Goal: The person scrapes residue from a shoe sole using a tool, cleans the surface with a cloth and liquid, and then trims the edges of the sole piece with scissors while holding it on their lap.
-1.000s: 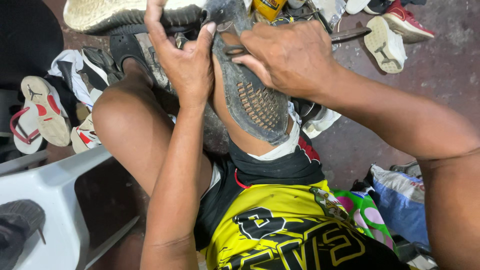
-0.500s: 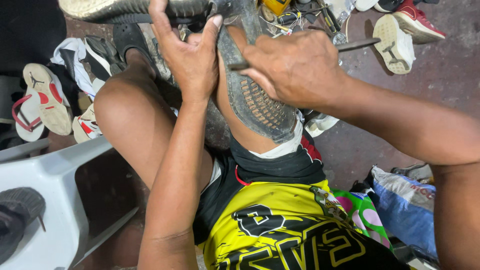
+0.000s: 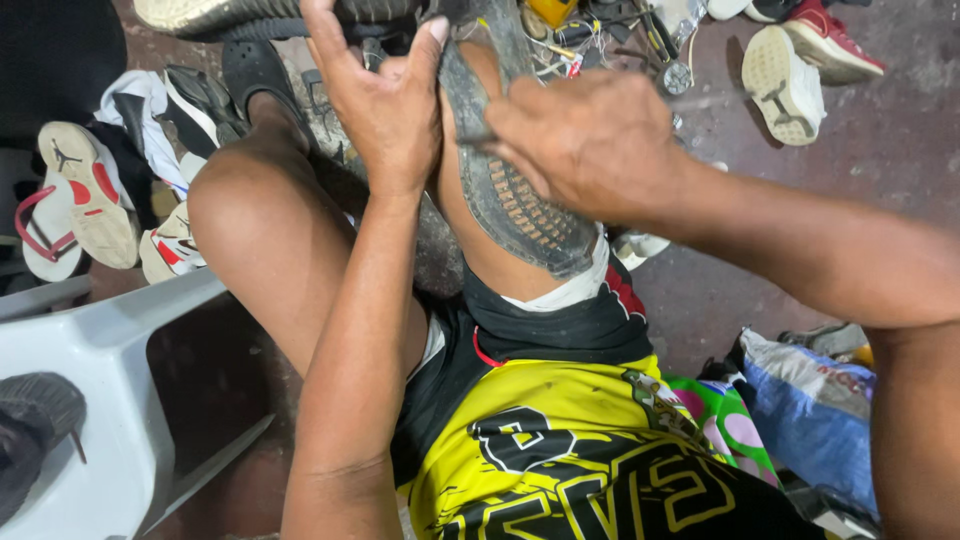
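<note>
Floor: dark reddish concrete point(image 3: 880, 150), littered with footwear and scraps around the seated person.
Shoe in hand: dark grey shoe point(image 3: 520, 200), sole up with a studded tread, rests along the person's right knee and thigh, its heel end near the hem of the shorts, its toe end at the top edge of the view.
Left hand: left hand point(image 3: 385, 95) is spread open, palm pressed against the shoe's left side, fingers pointing up and bracing it.
Right hand: right hand point(image 3: 590, 145) is curled tight over the shoe's upper right edge, gripping it; whether it also holds a small tool I cannot tell.
Clothing: yellow and black shorts point(image 3: 580, 450) cover the lap, black at the hem.
Left of the legs: white plastic chair point(image 3: 90, 370), with a white and red sneaker point(image 3: 85, 195) lying sole up beyond it.
Upper right: pale shoe sole point(image 3: 785, 85) lies on the floor, well apart from the hands.
Lower right: blue sack point(image 3: 815, 410) beside green and pink fabric.
</note>
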